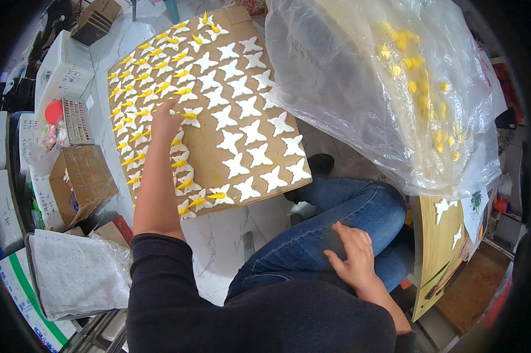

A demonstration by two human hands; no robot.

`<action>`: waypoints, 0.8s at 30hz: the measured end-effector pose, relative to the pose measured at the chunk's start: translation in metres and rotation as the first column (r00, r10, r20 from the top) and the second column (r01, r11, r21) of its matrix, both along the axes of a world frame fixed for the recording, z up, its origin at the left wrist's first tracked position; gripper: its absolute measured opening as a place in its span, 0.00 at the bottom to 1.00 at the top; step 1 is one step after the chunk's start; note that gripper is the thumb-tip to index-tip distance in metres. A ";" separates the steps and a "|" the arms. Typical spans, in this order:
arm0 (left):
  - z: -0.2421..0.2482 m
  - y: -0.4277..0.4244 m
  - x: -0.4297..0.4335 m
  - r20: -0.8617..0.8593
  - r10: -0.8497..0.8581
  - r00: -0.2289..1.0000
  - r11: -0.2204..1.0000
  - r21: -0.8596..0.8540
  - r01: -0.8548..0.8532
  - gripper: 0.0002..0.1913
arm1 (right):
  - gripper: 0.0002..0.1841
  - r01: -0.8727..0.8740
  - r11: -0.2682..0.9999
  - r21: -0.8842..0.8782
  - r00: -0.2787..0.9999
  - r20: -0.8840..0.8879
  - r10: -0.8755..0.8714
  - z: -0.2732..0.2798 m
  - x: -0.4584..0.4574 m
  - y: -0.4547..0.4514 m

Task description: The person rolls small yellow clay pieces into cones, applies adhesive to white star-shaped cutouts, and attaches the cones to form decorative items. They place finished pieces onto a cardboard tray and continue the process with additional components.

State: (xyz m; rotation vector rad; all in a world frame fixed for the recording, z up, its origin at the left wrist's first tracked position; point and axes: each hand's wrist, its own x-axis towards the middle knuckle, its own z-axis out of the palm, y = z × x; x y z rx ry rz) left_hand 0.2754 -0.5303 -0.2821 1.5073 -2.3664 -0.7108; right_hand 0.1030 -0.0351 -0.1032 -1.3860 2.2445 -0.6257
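Note:
In front of me is a brown cardboard sheet (206, 152) carrying rows of white four-winged, butterfly-like pieces. Those on its left bear tapered yellow bodies, such as the yellow-bodied piece (189, 116). On the right, the plain white pieces (248, 107) have none. My left hand (166, 117) reaches down among the yellow-bodied rows, close beside one of them. Its fingertips are mostly hidden, so I cannot tell whether they pinch anything. My right hand (354, 253) is at my jeans-clad thigh, fingers apart and holding nothing.
Clear plastic sheeting (336, 75) overlaps the board's right edge, with small yellow lumps (420, 88) showing through. Below it stands a wooden board (433, 256) with white pieces. To the left are an open cardboard box (89, 181), a foam box (67, 70) and a white-covered tray (80, 273).

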 end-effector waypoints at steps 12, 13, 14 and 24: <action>0.009 0.008 -0.015 0.282 -0.301 0.911 0.940 -0.075 0.333 0.15 | 0.33 0.010 1.000 0.009 1.000 -0.019 -0.010 0.000 -0.001 0.001; 0.008 0.007 -0.016 0.307 -0.305 0.901 0.940 -0.053 0.336 0.14 | 0.32 0.015 1.000 0.010 1.000 -0.010 -0.015 0.000 0.000 0.001; 0.007 0.006 -0.017 0.318 -0.314 0.895 0.937 -0.047 0.345 0.13 | 0.32 0.006 1.000 0.014 1.000 -0.025 -0.006 -0.001 0.000 0.000; 0.003 0.000 -0.020 0.316 -0.278 0.907 0.949 -0.054 0.309 0.12 | 0.31 -0.005 1.000 -0.022 0.999 -0.048 0.004 -0.001 -0.002 -0.005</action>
